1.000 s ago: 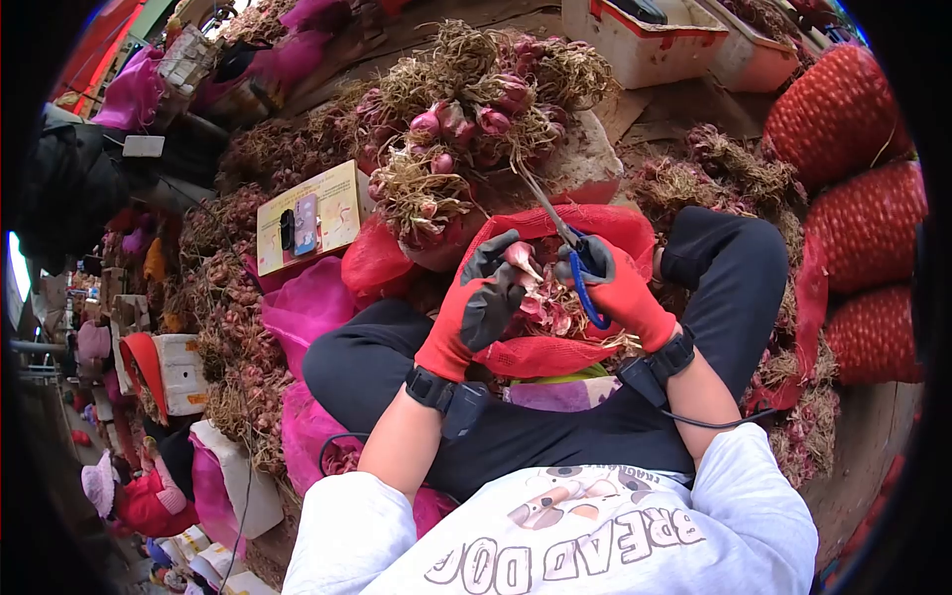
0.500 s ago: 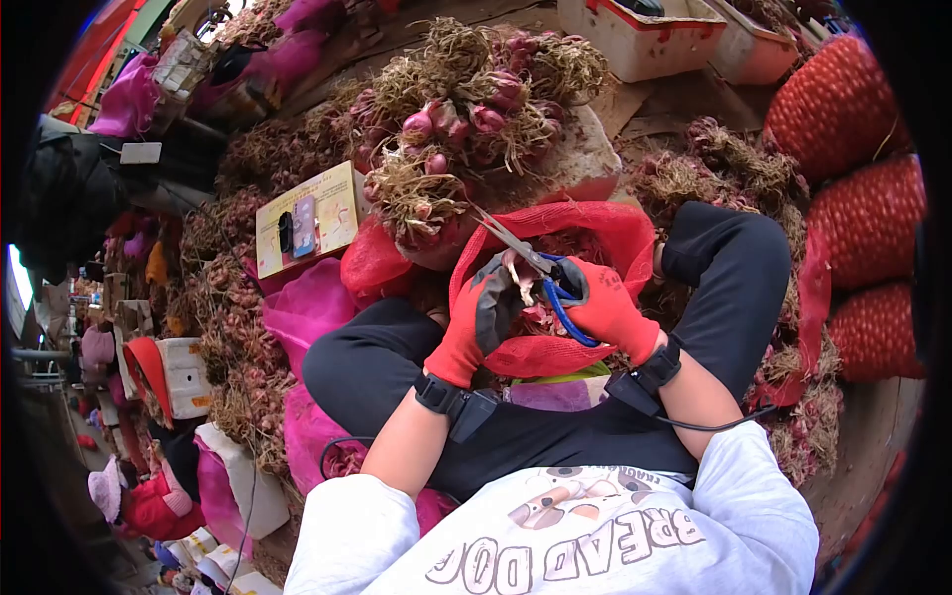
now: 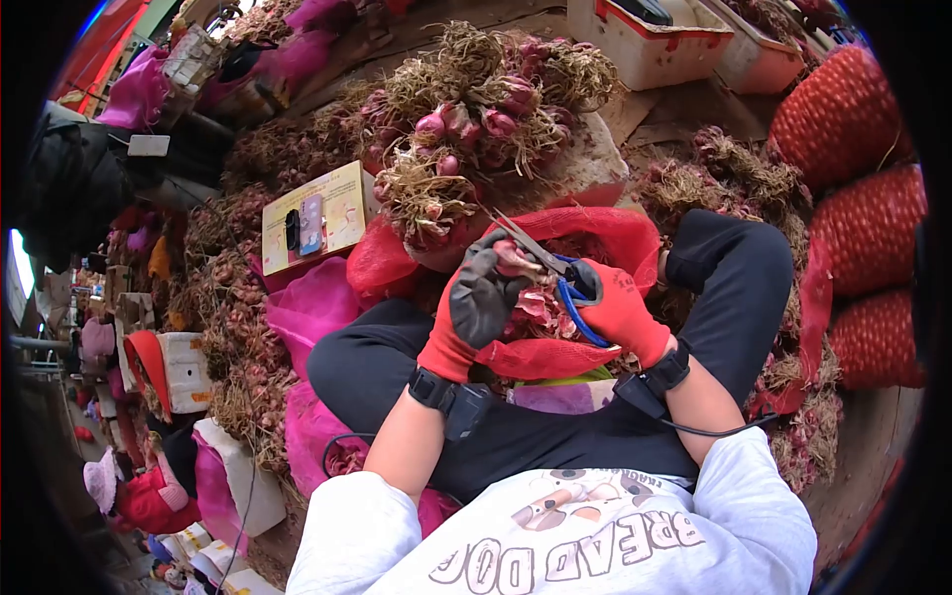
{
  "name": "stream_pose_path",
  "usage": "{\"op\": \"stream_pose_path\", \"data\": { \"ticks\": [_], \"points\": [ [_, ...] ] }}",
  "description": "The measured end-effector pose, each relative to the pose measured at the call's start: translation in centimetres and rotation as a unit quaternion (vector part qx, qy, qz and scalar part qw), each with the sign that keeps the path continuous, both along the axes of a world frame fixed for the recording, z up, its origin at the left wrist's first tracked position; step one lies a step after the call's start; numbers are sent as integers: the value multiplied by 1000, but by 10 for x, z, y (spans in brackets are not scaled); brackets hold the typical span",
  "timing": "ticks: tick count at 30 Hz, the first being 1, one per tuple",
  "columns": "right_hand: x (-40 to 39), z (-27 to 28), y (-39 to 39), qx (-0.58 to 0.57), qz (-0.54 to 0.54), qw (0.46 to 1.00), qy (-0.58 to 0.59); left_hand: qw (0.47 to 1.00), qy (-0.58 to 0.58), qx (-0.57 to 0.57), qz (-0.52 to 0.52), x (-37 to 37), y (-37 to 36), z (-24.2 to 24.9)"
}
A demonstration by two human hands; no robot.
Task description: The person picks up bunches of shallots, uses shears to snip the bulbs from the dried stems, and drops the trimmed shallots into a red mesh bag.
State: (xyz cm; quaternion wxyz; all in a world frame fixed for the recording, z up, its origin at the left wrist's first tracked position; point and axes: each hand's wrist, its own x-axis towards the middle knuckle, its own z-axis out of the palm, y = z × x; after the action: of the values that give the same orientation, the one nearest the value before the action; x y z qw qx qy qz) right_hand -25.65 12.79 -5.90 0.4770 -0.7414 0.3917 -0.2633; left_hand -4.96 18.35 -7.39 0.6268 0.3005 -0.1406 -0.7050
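Note:
My left hand (image 3: 481, 302), in a red glove with a dark palm, is closed on a shallot (image 3: 514, 260) with a dry stem pointing right. My right hand (image 3: 617, 305), gloved the same way, grips blue-handled scissors (image 3: 531, 245). Their blades point up and left, beside the shallot. Beneath both hands a red mesh bag (image 3: 635, 235) lies open between my legs, with shallots and loose skins (image 3: 540, 315) inside. Just beyond it, a heap of dried shallot bunches (image 3: 446, 149) rests on a white foam block (image 3: 595, 164).
A yellow box (image 3: 342, 203) with a phone (image 3: 311, 223) on it stands left of the heap. Full red mesh sacks (image 3: 843, 114) are stacked at right. White foam bins (image 3: 654, 55) stand at the top. A person in red (image 3: 159, 501) is at lower left.
My left hand has turned, showing more of its dark palm, and its shallot has come up beside the blades. My right hand and the scissors have shifted slightly right and down.

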Motion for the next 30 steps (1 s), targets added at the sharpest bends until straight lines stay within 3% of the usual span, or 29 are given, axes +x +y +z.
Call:
{"op": "stream_pose_path", "data": {
  "ticks": [3,7,14,18,24,30],
  "points": [
    [1,15,2,-45,34,996,65,997,62,-28,45,5,-4,6],
    [3,16,5,18,55,997,50,986,155,-16,66,5,-2,6],
    [-2,20,11,15,68,997,28,983,25,-124,135,9,-10,14],
    [-3,17,12,1,78,996,32,980,0,-130,153,8,-11,20],
    [3,8,20,64,53,996,-9,979,-14,-150,140,-1,-10,18],
    [0,22,9,143,72,987,-1,966,-170,-152,123,-7,-10,10]
  ]
}}
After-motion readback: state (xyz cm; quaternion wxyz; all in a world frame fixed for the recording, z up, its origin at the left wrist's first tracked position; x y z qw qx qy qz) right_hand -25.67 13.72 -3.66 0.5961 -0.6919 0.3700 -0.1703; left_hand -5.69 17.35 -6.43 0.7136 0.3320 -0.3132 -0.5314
